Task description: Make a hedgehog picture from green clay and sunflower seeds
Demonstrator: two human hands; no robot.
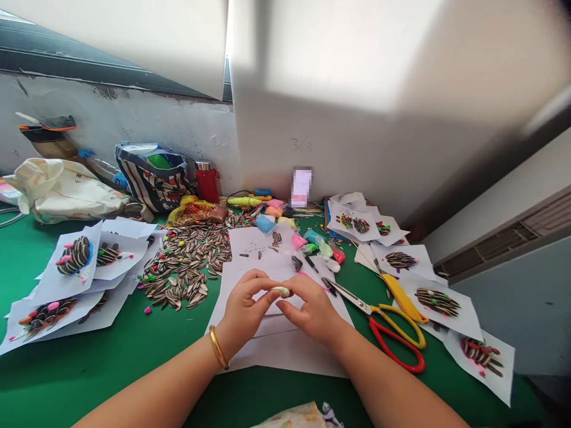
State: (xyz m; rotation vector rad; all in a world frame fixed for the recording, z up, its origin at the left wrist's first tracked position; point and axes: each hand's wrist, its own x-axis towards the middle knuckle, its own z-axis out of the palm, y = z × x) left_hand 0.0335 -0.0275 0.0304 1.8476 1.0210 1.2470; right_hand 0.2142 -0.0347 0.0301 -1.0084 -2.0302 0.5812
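Above the white paper sheets [250, 351], my left hand [247, 303], with a gold bangle at its wrist, pinches a small lump of pale green modelling clay [282, 291] between thumb and forefinger. The curled fingers of my right hand [312, 306] meet it from the other side, and the forefinger presses on the clay. Part of the lump is hidden by the fingers. Beyond the hands, a pencil outline and a few sunflower seeds [276, 239] lie on the paper. Black pens [329, 286] rest close to my right hand.
A heap of striped sunflower seeds [187, 261] covers the table left of the paper. Seed-and-clay pictures [74, 258] are stacked at left, with more cards [437, 302] at right. Scissors [383, 324], a yellow utility knife [404, 297], clay packets [316, 241] and a red bottle [207, 183] lie around.
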